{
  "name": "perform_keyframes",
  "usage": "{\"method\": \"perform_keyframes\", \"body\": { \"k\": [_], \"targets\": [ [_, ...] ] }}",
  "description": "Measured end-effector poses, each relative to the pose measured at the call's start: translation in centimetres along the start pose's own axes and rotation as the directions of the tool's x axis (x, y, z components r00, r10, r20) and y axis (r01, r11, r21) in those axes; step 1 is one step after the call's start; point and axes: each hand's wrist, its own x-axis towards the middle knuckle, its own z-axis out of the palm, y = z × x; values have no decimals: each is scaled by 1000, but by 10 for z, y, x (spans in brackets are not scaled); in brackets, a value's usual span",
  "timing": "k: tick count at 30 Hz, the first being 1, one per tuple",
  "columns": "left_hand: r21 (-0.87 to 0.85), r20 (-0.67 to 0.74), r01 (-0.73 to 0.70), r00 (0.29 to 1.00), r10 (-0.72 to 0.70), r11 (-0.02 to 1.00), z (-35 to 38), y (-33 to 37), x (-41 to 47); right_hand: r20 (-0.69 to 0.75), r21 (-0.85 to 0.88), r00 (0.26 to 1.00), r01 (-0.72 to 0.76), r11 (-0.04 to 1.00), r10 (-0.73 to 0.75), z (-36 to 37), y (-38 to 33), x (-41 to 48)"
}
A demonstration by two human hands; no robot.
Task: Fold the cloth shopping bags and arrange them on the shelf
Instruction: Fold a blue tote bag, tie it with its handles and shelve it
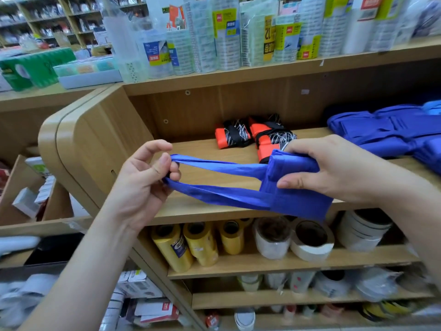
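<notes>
Blue cloth shopping bag [298, 199] hangs before the wooden shelf [202, 149], folded body clamped in the grip of the right hand [334, 168], stretched handles [214, 163] pinched in the left hand [140, 185].

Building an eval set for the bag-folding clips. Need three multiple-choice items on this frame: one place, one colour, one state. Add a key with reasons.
1. Where do the orange-and-black folded bags lie?
A) on the wooden shelf above the tape rolls
B) on the top shelf among the packets
C) on the floor

2. What colour is the cloth bag being held?
A) red
B) blue
C) green

3. What is the left hand doing?
A) hanging idle
B) lying flat on the shelf
C) pinching the bag's handles

Key: 1 A, they sit on the board just beyond the stretched handles. 2 B, body and handles are both blue. 3 C, thumb and fingers close on the handle loops while the right hand grips the folded body.
</notes>
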Motion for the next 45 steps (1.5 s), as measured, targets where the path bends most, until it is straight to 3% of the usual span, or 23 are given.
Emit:
{"method": "perform_keyframes", "body": {
  "k": [2, 4, 5, 7, 8, 10, 13, 14, 16, 18, 19, 22, 24, 26, 28, 31, 34, 35, 37, 38, 40, 42, 45],
  "targets": [
    [-133, -19, 11, 1000, -14, 991, 7, -5, -1, -30, 87, 1000, 0, 996, 3, 5, 2, -1],
    [-137, -18, 37, 999, -40, 990, 15, -7, -4, -73, 122, 997, -16, 992, 25, 7, 8, -3],
    [-55, -8, 41, 999, -41, 998, 15, -7, -6, -89, 122, 995, -24, 992, 35, 6, 12, -4],
    [314, 90, 0, 995, -30, 950, 13, -3, -9, -100, 136, 993, -44, 990, 58, 3, 19, -6],
    [533, 169, -54, 985, -44, 845, 13, -1, -10, -95, 152, 993, -52, 987, 67, 2, 22, -7],
    [838, 265, -201, 963, -57, 507, 14, -1, -9, -55, 149, 996, -55, 987, 64, -1, 27, -7],
    [897, 436, -428, 897, 72, -108, 18, -1, -4, 7, 123, 999, -54, 991, 54, -6, 31, -6],
    [867, 474, -452, 878, 69, -211, 20, -1, -3, 17, 147, 999, -53, 988, 51, -7, 32, -7],
    [817, 544, -508, 836, 72, -273, 18, 1, -2, 37, 184, 998, -57, 981, 51, -9, 35, -8],
    [774, 622, -590, 776, 105, -230, 18, 5, -5, 59, 224, 997, -70, 972, 59, -9, 39, -7],
    [765, 642, -623, 757, 123, -160, 20, 9, -7, 69, 241, 996, -78, 967, 63, -8, 42, -6],
    [721, 660, -672, 740, 130, 169, 31, 24, -15, 115, 328, 989, -121, 937, 87, -3, 47, -5],
    [592, 692, -647, 713, 108, 481, 40, 32, -18, 145, 351, 986, -125, 928, 78, 2, 45, -3],
    [416, 704, -505, 706, 84, 756, 48, 38, -18, 166, 389, 984, -122, 913, 61, 5, 39, 0],
    [288, 674, -379, 733, 96, 879, 53, 39, -14, 165, 442, 985, -123, 889, 55, 4, 31, 1],
    [137, 616, -239, 781, 106, 961, 55, 31, -5, 153, 466, 987, -111, 878, 44, 4, 22, -1],
    [102, 627, -58, 779, -19, 993, 51, 22, 5, 150, 544, 988, -111, 831, 34, 1, 14, -5],
    [136, 620, -21, 781, -68, 991, 48, 20, 9, 110, 489, 994, -64, 870, 11, 1, 9, -7],
    [186, 573, 54, 805, -153, 981, 45, 16, 16, 33, 151, 998, 50, 987, -55, 4, -4, -14],
    [184, 547, 93, 817, -180, 979, 45, 14, 18, 22, -70, 994, 110, 992, -108, 6, -10, -17],
    [136, 533, 158, 821, -206, 978, 48, 11, 21, 58, -393, 983, 183, 901, -175, 13, -20, -16],
    [58, 574, 200, 795, -197, 978, 55, 6, 19, 85, -481, 987, 162, 862, -138, 20, -23, -12],
    [-121, 597, 249, 792, -130, 961, 62, -2, 12, 18, -396, 991, 132, 909, -136, 24, -19, -6]
  ]
}}
